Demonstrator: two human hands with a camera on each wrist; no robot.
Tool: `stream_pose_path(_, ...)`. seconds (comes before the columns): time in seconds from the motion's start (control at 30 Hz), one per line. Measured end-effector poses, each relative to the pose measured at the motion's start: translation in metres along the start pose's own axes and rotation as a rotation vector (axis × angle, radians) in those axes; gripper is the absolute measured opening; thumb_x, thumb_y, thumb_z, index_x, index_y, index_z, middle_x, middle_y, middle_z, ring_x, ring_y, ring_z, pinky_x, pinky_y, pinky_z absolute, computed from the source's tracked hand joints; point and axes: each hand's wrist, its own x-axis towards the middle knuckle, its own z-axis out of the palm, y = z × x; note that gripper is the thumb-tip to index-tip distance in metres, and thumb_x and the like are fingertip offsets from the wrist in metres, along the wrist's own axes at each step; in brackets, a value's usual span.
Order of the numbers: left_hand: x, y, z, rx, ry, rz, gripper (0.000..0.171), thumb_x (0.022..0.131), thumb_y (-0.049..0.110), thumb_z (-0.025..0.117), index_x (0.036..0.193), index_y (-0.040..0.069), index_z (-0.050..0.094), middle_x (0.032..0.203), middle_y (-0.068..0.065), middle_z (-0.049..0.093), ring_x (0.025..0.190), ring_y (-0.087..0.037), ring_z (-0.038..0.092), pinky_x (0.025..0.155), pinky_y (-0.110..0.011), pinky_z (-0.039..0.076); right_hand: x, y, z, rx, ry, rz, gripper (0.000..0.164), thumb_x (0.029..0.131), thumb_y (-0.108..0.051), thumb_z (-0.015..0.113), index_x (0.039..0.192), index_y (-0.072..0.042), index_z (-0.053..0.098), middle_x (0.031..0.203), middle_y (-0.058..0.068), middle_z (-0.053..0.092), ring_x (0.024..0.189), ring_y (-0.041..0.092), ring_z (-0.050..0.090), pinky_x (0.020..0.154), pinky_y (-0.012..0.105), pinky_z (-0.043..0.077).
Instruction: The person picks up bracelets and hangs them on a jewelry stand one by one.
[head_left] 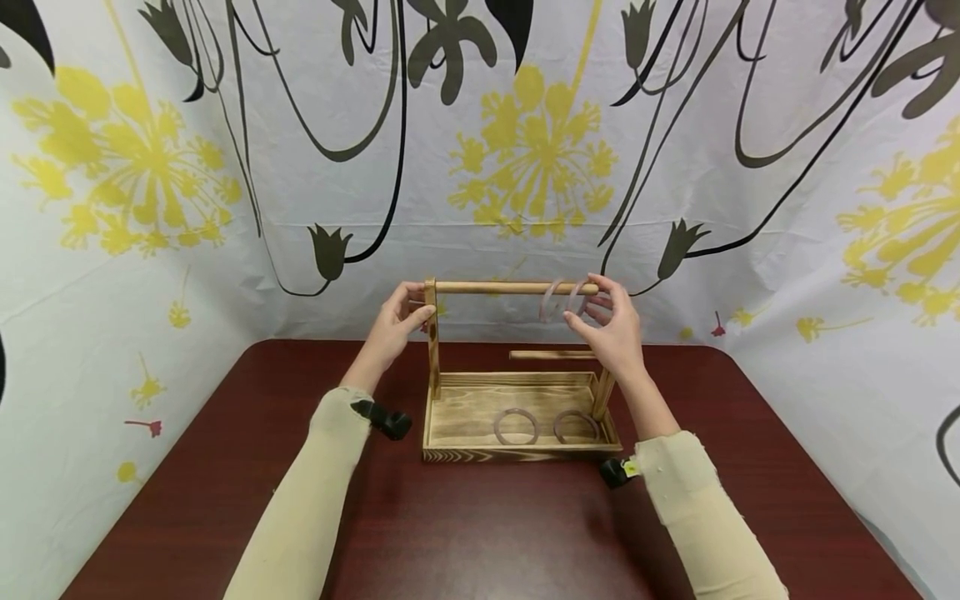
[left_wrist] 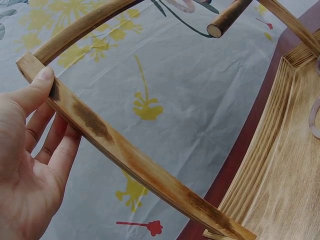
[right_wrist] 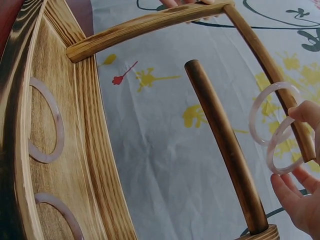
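Note:
A wooden stand has a tray base [head_left: 517, 455], a left post [head_left: 433, 346] and an upper rod [head_left: 487, 287] that runs right from the post's top. My left hand [head_left: 393, 321] grips that post near its top, thumb on the near face. Two pale, translucent pinkish bangles hang around the rod near its free right end. Between thumb and fingers, my right hand [head_left: 617, 329] pinches the outer bangle [right_wrist: 269, 155]. The inner bangle [right_wrist: 252, 117] hangs just beside it. Two more bangles lie in the tray, a left one [head_left: 516, 411] and a right one [head_left: 576, 412].
A lower rod [head_left: 551, 355] points left from a short right post [head_left: 602, 393], partly hidden behind my right forearm. The stand rests on a dark red table [head_left: 480, 525]. Behind hangs a white cloth [head_left: 262, 200] with yellow and grey flower prints.

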Motion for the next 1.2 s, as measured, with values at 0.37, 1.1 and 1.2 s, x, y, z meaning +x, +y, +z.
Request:
stream_pose_path(0.37, 0.002, -0.003, 0.001, -0.02, 0.002, -0.01, 0.032, 0.102, 0.006, 0.054, 0.131, -0.004, 0.045, 0.113, -0.002, 0.054, 0.091, -0.008, 0.058, 0.082, -0.044, 0.054, -0.002, 0.002, -0.001, 0.043, -0.043, 0.024, 0.076, 0.088, -0.016, 0.077, 0.151, -0.008, 0.036, 0.145, 0.023, 0.042, 0.129, 0.041, 0.053, 0.103, 0.051, 0.051)
stream_pose_path(1.1, -0.002, 0.001, 0.001, -0.003, 0.004, -0.013, 0.031, 0.102, 0.008, 0.054, 0.131, -0.001, 0.045, 0.114, 0.0, 0.053, 0.093, -0.008, 0.057, 0.083, -0.042, 0.053, -0.014, -0.038, -0.009, 0.076, -0.097, 0.071, 0.076, 0.091, -0.006, 0.071, 0.153, -0.001, 0.028, 0.15, 0.03, 0.035, 0.134, 0.045, 0.047, 0.106, 0.059, 0.045)
stream_pose_path(1.2, -0.001, 0.0, 0.001, -0.01, 0.003, -0.007, 0.03, 0.102, 0.007, 0.054, 0.13, -0.001, 0.046, 0.113, 0.001, 0.053, 0.091, -0.008, 0.057, 0.082, -0.043, 0.052, -0.015, -0.037, -0.01, 0.074, -0.098, 0.078, 0.076, 0.091, -0.007, 0.07, 0.153, -0.001, 0.026, 0.151, 0.029, 0.035, 0.134, 0.045, 0.047, 0.106, 0.059, 0.045)
